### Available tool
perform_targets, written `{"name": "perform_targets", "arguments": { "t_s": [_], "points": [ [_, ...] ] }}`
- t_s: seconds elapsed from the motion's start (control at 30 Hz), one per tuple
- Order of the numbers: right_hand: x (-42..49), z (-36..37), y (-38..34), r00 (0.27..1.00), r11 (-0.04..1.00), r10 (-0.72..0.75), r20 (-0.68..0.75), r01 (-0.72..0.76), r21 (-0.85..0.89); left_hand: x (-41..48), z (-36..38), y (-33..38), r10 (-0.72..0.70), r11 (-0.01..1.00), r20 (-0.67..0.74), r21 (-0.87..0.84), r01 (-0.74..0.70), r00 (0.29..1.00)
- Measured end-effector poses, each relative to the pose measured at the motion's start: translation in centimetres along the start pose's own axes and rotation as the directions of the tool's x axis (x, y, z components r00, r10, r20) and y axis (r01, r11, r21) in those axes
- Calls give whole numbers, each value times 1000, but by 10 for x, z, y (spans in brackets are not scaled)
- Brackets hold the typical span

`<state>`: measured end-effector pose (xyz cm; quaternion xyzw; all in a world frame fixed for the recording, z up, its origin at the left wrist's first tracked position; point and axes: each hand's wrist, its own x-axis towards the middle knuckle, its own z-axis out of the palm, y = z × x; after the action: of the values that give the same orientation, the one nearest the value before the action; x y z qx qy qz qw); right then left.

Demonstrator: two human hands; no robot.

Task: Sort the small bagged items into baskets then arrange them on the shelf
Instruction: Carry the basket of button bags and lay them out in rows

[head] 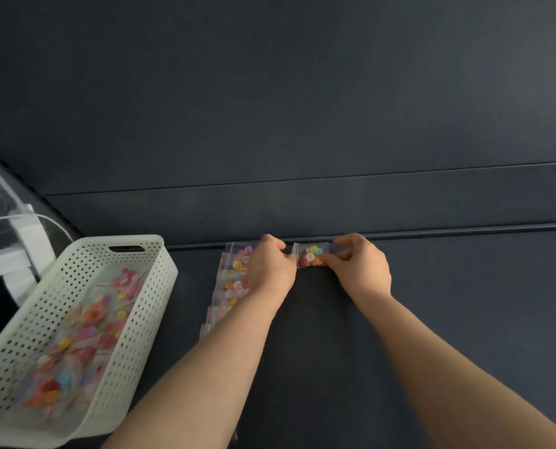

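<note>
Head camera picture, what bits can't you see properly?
1. Head view, row of bags: left hand and forearm cover part; no count.
2. Head view, single bag: left hand and right hand pinch and hide its ends.
3. Head view, basket: corner cut off by the frame edge; contents blurred.
4. Head view, white objects: cut by the left edge, blurred.

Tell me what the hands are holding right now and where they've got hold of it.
A small clear bag of coloured buttons: the left hand pinches its left edge and the right hand pinches its right end.
</note>
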<state>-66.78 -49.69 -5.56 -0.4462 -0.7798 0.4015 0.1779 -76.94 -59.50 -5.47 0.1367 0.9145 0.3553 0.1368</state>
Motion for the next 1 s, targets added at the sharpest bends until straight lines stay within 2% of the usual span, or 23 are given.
{"name": "perform_targets", "arguments": {
  "t_s": [0.2, 0.33, 0.47, 0.63, 0.8, 0.9, 1.0],
  "points": [
    [4, 6, -1, 1000, 991, -7, -19, 5, -134, 1, 1, 6, 48, 988, -25, 150, -44, 999],
    [2, 4, -4, 1000, 989, -22, -22, 19, -148, 0, -4, 10, 59, 992, -19, 115, -57, 998],
    [-12, 3, -13, 989, 962, -147, -22, 138, -234, -11, -32, 10, 149, 981, -33, 132, -144, 988],
    [-47, 22, -45, 950, 913, -307, 63, 313, -261, -37, -96, -11, 212, 960, -60, 199, -196, 975],
    [-105, 65, -90, 869, 831, -449, 208, 492, -259, -55, -181, -67, 168, 943, -161, 312, -111, 973],
    [-142, 98, -112, 841, 826, -448, 304, 520, -220, -66, -225, -116, 120, 917, -239, 399, -16, 964],
    [-174, 123, -126, 840, 832, -408, 357, 503, -232, -74, -258, -162, 103, 849, -286, 525, 66, 953]
  ]
}}
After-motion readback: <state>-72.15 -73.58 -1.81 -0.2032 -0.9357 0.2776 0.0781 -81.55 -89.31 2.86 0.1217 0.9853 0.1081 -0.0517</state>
